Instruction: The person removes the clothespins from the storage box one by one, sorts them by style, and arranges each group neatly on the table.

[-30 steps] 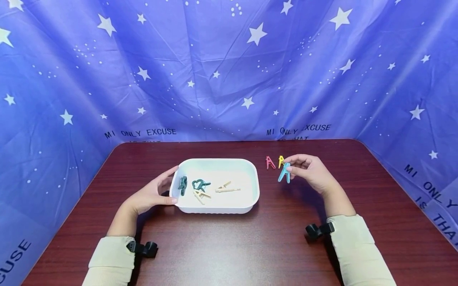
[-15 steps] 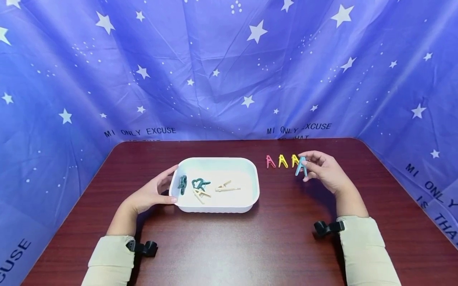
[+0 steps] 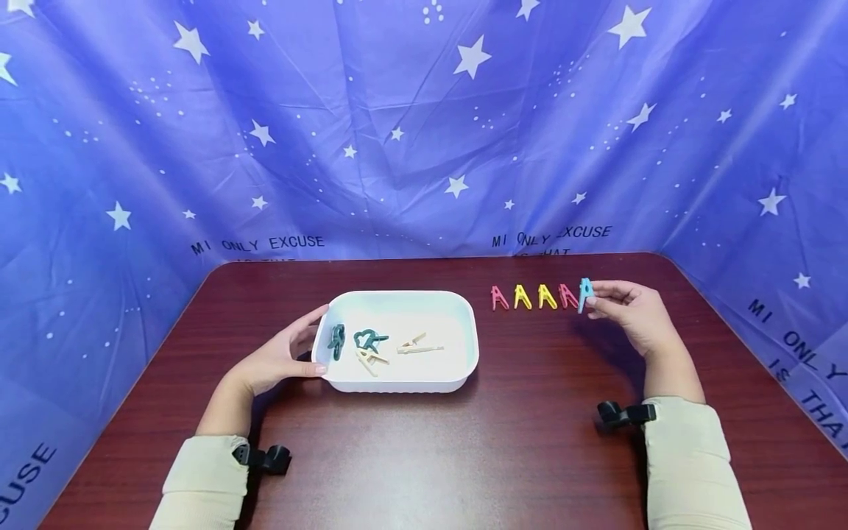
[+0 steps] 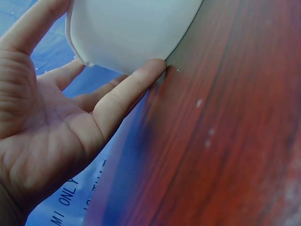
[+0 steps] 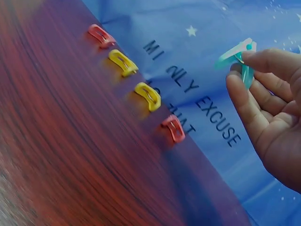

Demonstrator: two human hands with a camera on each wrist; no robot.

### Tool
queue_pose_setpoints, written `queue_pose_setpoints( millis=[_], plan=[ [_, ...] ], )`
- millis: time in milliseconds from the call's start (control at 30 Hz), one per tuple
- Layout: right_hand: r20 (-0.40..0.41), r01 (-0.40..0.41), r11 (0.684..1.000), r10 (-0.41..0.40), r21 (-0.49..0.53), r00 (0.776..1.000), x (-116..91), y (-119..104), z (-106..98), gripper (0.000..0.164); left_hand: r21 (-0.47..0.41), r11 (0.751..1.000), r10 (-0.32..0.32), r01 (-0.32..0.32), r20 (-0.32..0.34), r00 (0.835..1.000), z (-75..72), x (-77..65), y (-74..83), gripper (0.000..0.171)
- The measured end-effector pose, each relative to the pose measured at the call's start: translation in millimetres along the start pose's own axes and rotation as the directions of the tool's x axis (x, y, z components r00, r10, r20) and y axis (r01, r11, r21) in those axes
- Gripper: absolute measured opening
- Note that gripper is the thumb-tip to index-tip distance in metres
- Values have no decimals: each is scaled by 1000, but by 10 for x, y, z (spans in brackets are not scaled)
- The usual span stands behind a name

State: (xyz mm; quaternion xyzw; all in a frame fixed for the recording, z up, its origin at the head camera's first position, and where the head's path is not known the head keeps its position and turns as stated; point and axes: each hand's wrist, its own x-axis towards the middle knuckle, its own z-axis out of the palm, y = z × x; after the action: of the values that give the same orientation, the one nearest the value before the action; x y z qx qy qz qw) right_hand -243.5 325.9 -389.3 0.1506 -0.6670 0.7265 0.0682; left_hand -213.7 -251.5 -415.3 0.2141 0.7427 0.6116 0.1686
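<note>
My right hand [image 3: 629, 309] pinches a light blue clothespin [image 3: 586, 296] between thumb and fingertips, at the right end of a row. In the right wrist view the blue clothespin [image 5: 242, 59] is raised, its legs spread. Just left of it stand a red clothespin [image 3: 567, 296], two yellow clothespins [image 3: 546, 297] and another red clothespin [image 3: 500, 298]. My left hand [image 3: 281, 357] grips the left end of a white plastic tray [image 3: 397, 385], thumb at the near corner and fingers at the far one. Inside are two dark green clips [image 3: 369, 340] and two beige clothespins [image 3: 420, 344].
Everything is on a dark red-brown wooden table [image 3: 424, 456]. A blue star-printed cloth [image 3: 411, 147] hangs behind its far edge and along both sides. Each sleeve cuff carries a black strap mount [image 3: 623, 414].
My right hand has moved right and slightly away with the blue clothespin, uncovering the second yellow clothespin and the second red one. The left hand and the tray have stayed in place.
</note>
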Motion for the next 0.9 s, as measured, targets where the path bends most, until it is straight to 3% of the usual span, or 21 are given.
queue_pose_setpoints(
  millis=[200,333,433,567,733,833,900],
  plan=[
    [-161,-32,998,24,-47,987,-28,24,-118,23,-9,1000,-2,2,-2,1000,-2,3,5,98],
    [-293,-99,988,62,-115,954,-35,61,-174,17,-17,1000,-4,4,-1,1000,2,1,11,98],
    [-371,-117,990,79,-81,925,-32,93,-203,13,-19,1000,-3,3,-1,1000,4,-1,17,99],
    [-440,-111,994,98,-3,892,-27,145,-226,13,-22,1000,-5,5,1,1000,5,-2,23,99],
    [-493,-172,984,132,-36,860,-3,250,-237,18,-18,1000,-7,7,-3,1000,1,-4,22,99],
    [-508,-262,956,160,-134,847,21,329,-256,9,-14,1000,-10,10,-4,1000,2,-7,23,99],
    [-521,-340,902,162,-266,838,33,371,-270,4,-16,1000,-11,11,-1,1000,3,-5,24,99]
  ],
)
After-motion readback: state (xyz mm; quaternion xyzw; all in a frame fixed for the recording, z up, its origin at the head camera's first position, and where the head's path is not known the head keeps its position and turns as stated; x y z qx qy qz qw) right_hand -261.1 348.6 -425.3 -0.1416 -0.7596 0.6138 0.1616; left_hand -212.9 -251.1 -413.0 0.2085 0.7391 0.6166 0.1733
